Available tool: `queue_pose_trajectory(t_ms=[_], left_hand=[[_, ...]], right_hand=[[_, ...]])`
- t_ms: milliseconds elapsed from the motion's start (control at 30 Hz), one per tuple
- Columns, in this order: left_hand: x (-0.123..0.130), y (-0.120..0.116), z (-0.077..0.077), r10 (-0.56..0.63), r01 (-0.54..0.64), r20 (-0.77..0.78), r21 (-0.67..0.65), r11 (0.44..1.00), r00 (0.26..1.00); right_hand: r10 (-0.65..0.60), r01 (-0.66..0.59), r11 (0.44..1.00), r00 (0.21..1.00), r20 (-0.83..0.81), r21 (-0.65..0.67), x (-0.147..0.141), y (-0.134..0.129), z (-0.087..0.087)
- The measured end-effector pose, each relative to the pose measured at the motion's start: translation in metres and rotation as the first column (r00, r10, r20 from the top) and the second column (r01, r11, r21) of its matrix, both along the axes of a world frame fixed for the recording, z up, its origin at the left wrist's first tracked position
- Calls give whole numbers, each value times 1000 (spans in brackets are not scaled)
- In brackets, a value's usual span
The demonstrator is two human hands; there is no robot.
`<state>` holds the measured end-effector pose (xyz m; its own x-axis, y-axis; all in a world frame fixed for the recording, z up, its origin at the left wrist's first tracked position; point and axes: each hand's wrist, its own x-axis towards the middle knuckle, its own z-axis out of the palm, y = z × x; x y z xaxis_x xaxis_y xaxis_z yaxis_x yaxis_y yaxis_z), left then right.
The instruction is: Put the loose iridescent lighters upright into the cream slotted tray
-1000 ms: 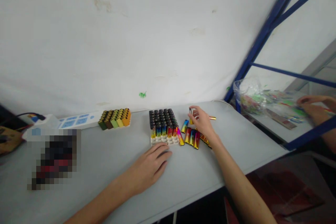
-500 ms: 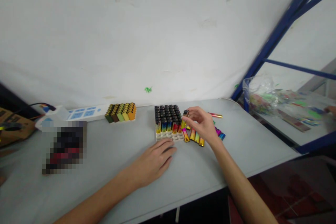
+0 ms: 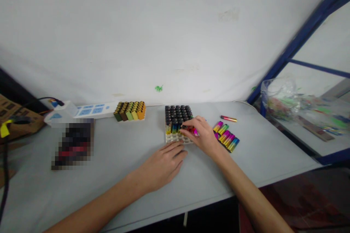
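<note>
Black-topped lighters [image 3: 177, 111] with shiny coloured bodies stand upright in rows in a white tray [image 3: 171, 138] whose front holes are vacant. My right hand [image 3: 203, 134] is over the tray's front right part, thumb and fingers pinched on a lighter [image 3: 182, 130] that they partly hide. Flat on the table lies my left hand [image 3: 166, 162], fingers stretched out, their tips at the tray's front edge. To the right of the right hand, several loose shiny lighters [image 3: 225, 136] in pink, gold, green and blue lie on their sides.
A second tray of green, brown and orange lighters [image 3: 129, 112] stands left, beside a white power strip [image 3: 95, 109]. A pixelated dark object [image 3: 73, 145] lies at the left. One lighter [image 3: 229, 118] lies apart. A blue metal frame [image 3: 276, 63] rises at the right, near a plastic bag [image 3: 279, 94].
My right hand has moved left with the lighter, from beside the tray to over its front row. My left hand keeps its place at the tray edge. The view has shifted slightly.
</note>
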<state>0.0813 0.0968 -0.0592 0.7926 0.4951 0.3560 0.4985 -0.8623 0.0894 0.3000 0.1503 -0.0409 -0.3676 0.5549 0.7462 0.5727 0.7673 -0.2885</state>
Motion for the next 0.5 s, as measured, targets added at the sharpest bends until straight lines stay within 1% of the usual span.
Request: queue_pose_trajectory(t_ms=[100, 167, 233, 333, 400, 500], left_hand=[[1, 0, 1, -1, 1, 6, -8, 1000, 1000], [1, 1, 2, -2, 2, 10, -16, 1000, 1000], [1, 1, 1, -3, 3, 7, -19, 1000, 1000], [1, 1, 1, -6, 6, -2, -13, 1000, 1000], [1, 1, 1, -11, 11, -2, -8, 1000, 1000], [1, 1, 1, -12, 12, 0, -13, 1000, 1000]], right_hand=[[-11, 8, 999, 998, 56, 52, -8, 5, -4], [-15, 9, 998, 997, 75, 70, -9, 7, -3], [-15, 9, 997, 997, 77, 77, -6, 9, 0], [21, -25, 999, 997, 78, 49, 4, 10, 5], [43, -46, 998, 996, 76, 37, 8, 11, 5], [29, -35, 997, 995, 93, 62, 7, 11, 4]])
